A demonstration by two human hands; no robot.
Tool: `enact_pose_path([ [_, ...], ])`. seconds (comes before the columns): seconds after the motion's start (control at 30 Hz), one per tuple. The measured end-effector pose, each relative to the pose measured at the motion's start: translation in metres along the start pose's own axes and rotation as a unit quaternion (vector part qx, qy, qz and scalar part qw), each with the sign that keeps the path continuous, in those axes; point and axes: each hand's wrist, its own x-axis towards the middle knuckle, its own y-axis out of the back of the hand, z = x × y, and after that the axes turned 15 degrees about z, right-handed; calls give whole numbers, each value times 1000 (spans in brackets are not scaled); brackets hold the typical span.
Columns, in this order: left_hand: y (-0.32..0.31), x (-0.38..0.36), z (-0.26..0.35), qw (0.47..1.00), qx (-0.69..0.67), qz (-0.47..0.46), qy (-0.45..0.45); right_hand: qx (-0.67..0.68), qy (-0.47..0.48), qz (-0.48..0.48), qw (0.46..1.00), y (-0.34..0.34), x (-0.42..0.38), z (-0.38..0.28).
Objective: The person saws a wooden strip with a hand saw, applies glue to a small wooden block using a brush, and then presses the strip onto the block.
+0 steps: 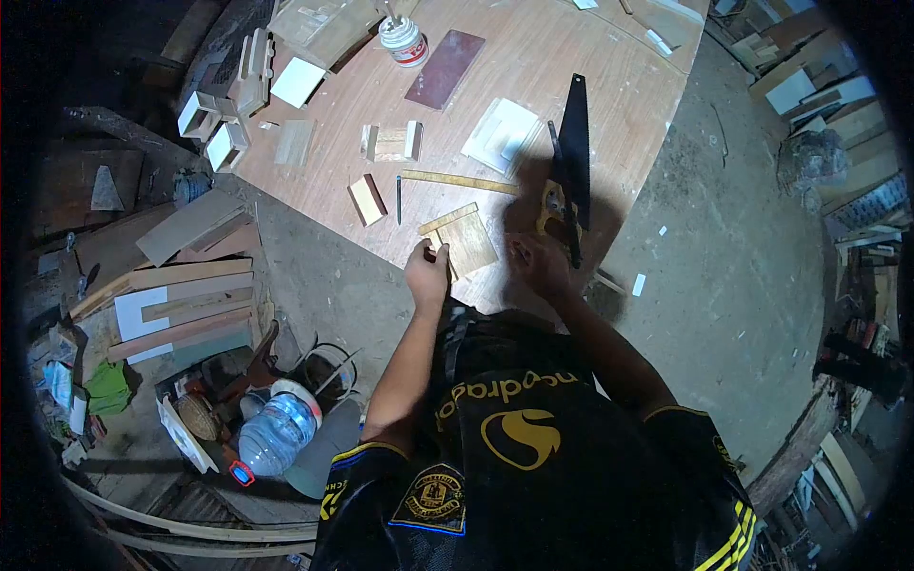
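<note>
My left hand [427,271] grips the left edge of a small wooden board [465,243] at the table's near edge, thumb and fingers closed on it. A narrow wooden strip [447,219] lies along the board's far side. To the right, my right hand [541,265] is in shadow with its fingers curled in; what they hold, if anything, I cannot make out. Just beyond it lies a handsaw [575,143] with a dark blade and a partly yellow handle. A pencil [399,200] and a wooden ruler-like strip [457,181] lie beyond the board.
On the table [609,57] are a small wooden block [367,200], a wooden frame piece [391,142], white panels [503,136], a reddish-brown panel [445,69] and a white jar [403,42]. A large water bottle [279,433] and stacked boards [190,305] are at lower left.
</note>
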Motion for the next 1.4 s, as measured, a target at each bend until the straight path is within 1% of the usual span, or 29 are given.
enact_pose_path([
  [0.07, 1, -1, 3, 1000, 4, -7, 14, -8, -5, -2, 1000, -2, -2, 3],
  [0.17, 2, -1, 4, 1000, 5, -3, 13, 9, 8, 19, 1000, 3, 1, -3],
  [0.27, 2, 0, 4, 1000, 15, 3, 8, 11, 17, -8, 1000, 10, 5, -10],
  [0.37, 3, -1, 5, 1000, 20, 1, 9, 9, 38, 7, 999, 10, 6, -13],
  [0.43, 2, -1, 4, 1000, 12, 2, 11, -2, 28, 21, 999, 11, 4, -16],
  [0.57, 2, -1, 1, 1000, 6, 3, 2, 10, 15, 19, 1000, 9, 2, -12],
  [0.63, 3, -1, 4, 1000, 10, 4, -2, -1, 41, 42, 998, 8, 0, -9],
  [0.77, 3, -1, 3, 1000, 11, -2, 2, 17, 49, 48, 997, 9, 2, -9],
  [0.83, 3, -1, 4, 1000, 12, -1, 4, 10, 25, 24, 999, 12, 2, -13],
  [0.97, 1, -2, 3, 1000, -9, 2, 18, -6, 42, 23, 999, 20, 5, -23],
  [1.03, 2, -2, 3, 1000, -12, 2, 15, -46, 23, 1, 999, 23, 5, -26],
  [1.17, 4, -1, 5, 1000, -13, 0, 7, -25, 13, -2, 1000, 17, 0, -19],
  [1.23, 5, -1, 7, 1000, -13, -4, 11, -49, -57, -52, 996, 19, -1, -24],
  [1.3, 5, -2, 6, 1000, -13, -8, 15, -53, -53, -40, 996, 18, -5, -23],
  [1.37, 4, -2, 6, 1000, -11, 6, 1, -58, -47, -28, 997, 17, -5, -24],
  [1.4, 4, -1, 5, 1000, -14, 5, 0, -63, -28, -23, 997, 18, -6, -25],
])
